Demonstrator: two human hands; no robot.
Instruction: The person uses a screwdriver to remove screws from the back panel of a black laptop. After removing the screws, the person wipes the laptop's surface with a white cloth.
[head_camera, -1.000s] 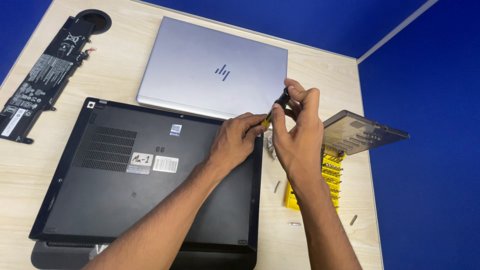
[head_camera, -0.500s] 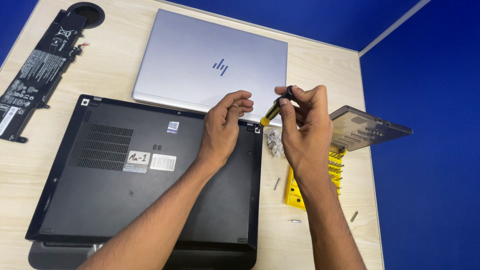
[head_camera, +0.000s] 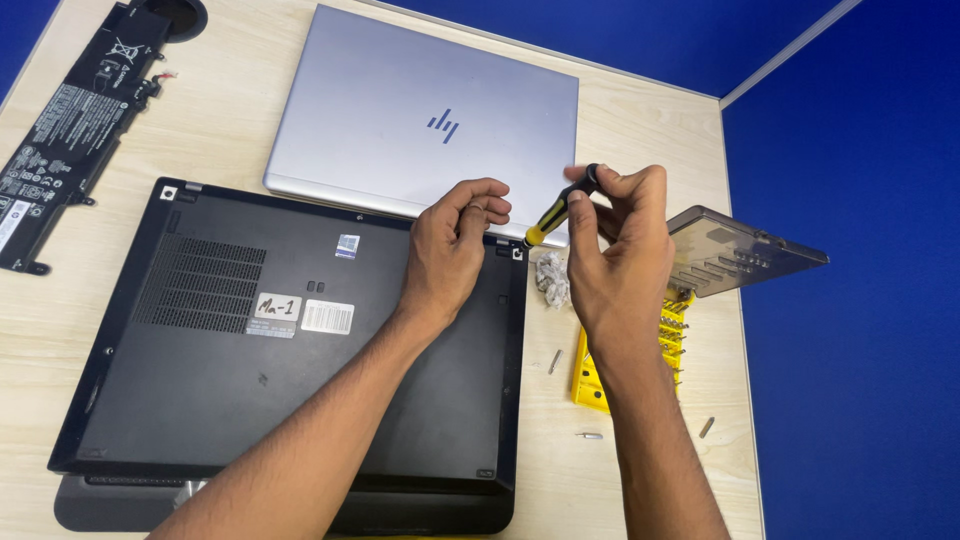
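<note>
Screwdriver (head_camera: 560, 208), black-handled with a yellow collar, sits pinched in the right hand (head_camera: 620, 255), the fingers closed around its handle near the top end. Its long axis runs on a slant: the cap end points up and away toward the silver laptop (head_camera: 425, 125), the tip points down toward the far right corner of the black laptop base (head_camera: 290, 340), which lies upside down on the wooden table (head_camera: 640, 130). The tip hovers just above that corner, where a small screw hole (head_camera: 517, 254) shows, apparently not seated in it.

Left hand (head_camera: 455, 245) rests over the same corner of the black laptop base, just left of the screwdriver tip, its fingers curled loosely together and holding nothing that can be seen. Of the two hands it is the one nearer the corner itself; the right hand sits above and to the right of it, off the edge of the base.

Beside the right edge of the base lie a small heap of screws (head_camera: 552, 278), a yellow bit holder (head_camera: 600, 375) with its smoky clear lid (head_camera: 740, 250) flipped open, and a few loose bits (head_camera: 590, 436). Well to the left of the base, a long black battery pack (head_camera: 70, 130) lies on the table.
</note>
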